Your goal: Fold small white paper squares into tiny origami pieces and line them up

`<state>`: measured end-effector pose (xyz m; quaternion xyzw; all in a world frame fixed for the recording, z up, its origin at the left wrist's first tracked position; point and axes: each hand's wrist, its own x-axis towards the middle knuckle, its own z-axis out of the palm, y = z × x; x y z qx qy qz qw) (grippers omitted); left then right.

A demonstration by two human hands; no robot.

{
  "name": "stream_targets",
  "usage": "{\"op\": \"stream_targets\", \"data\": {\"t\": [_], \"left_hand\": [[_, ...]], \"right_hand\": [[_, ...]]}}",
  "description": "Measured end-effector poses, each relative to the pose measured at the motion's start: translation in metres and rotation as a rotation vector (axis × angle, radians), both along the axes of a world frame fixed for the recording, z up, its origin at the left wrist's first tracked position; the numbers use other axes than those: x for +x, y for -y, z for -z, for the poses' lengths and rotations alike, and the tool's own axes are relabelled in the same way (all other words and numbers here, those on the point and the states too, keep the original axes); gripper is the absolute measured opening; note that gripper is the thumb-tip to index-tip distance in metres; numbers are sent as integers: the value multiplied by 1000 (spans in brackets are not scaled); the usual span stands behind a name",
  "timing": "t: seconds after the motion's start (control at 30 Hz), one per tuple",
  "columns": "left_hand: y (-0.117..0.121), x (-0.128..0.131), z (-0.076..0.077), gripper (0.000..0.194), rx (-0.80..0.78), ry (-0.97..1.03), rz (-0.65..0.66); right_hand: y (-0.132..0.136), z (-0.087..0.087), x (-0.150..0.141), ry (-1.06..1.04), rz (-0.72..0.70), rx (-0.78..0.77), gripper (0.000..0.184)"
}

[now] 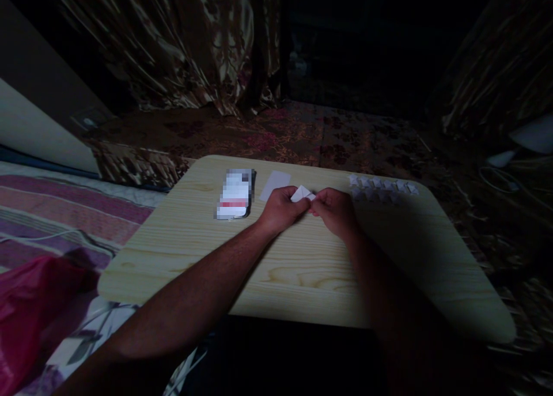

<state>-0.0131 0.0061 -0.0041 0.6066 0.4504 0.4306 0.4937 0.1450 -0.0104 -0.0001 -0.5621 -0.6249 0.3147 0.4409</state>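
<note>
A small piece of folded white paper (303,194) is held just above the middle of the wooden table (276,257). My left hand (281,209) pinches its left side, thumb on top. My right hand (336,209) is closed on its right edge, with fingertips and thumb pressed together. Behind my left hand lies a flat white sheet (275,184), partly covered by that hand. Beyond my right hand, several small folded paper pieces (377,183) sit in two rows near the far right edge.
A phone (235,194), its surface blurred out, lies on the table's left part. To the left is a striped bed cover (64,211) with a pink plastic bag (34,304) and a white cable. Patterned curtains (224,38) hang behind; a white lamp-like object (533,136) stands at the far right.
</note>
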Motion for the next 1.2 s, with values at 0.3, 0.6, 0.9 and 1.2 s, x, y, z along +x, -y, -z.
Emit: {"op": "stream_targets", "data": {"t": [0.3,0.6,0.9,1.2], "left_hand": [[2,-1,-3,26,38,-28,21],[-2,-4,4,28,57,-61,65],[-5,-4,8,26,21,-10,123],[-4,-3,3,29,-14,9,79]], "right_hand": [[0,3,4,148,-14,25,9],[1,1,3,195,-17,55,8],[3,-2,2,210,-13,36,7],[0,-2,4,122,-24,-46,8]]}}
